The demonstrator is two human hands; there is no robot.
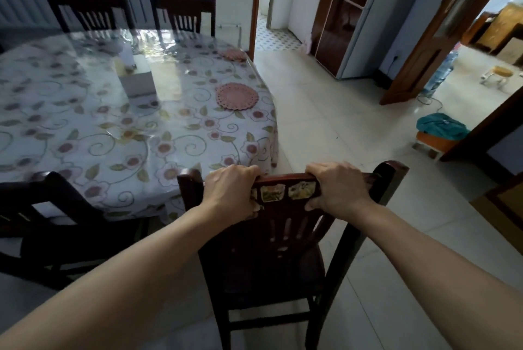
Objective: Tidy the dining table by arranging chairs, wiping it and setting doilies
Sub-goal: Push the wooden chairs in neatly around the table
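Though dim — both hands (285,191) clenched round dark wooden chair (285,236) top rail, w/ inlaid panels.

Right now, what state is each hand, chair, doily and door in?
left hand: grips the held chair's top rail
right hand: grips the same rail
held chair: upright, seat clear of table
far chairs: upright at table
near doily: flat on table
far doily: near table edge
wooden door: open

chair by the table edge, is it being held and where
Yes: the left hand and right hand both grip the top rail of the chair back.
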